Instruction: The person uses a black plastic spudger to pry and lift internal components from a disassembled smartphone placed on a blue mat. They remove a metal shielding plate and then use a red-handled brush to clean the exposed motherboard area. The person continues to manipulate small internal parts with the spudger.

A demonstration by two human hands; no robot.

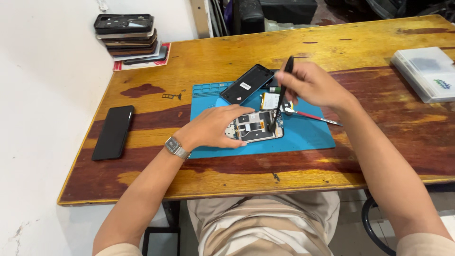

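- A person's left hand [215,125] is pressing flat, fingers together, on an opened phone [256,126] that is lying on a blue mat [308,135] on the wooden bench [237,175].
- The right hand [310,85] is clamped around a black tool [281,97], its tip touching the phone's upper right corner.
- The step in hand appears to be prying or probing inside the frame; the next move likely calls for a steady, light touch.
- A detached dark panel [247,84] is leaning just behind, and a red-handled tool [313,116] is lying beside it.
- A black phone [113,132] is resting well apart at left; stacked phones [129,38] are sitting at the far corner.
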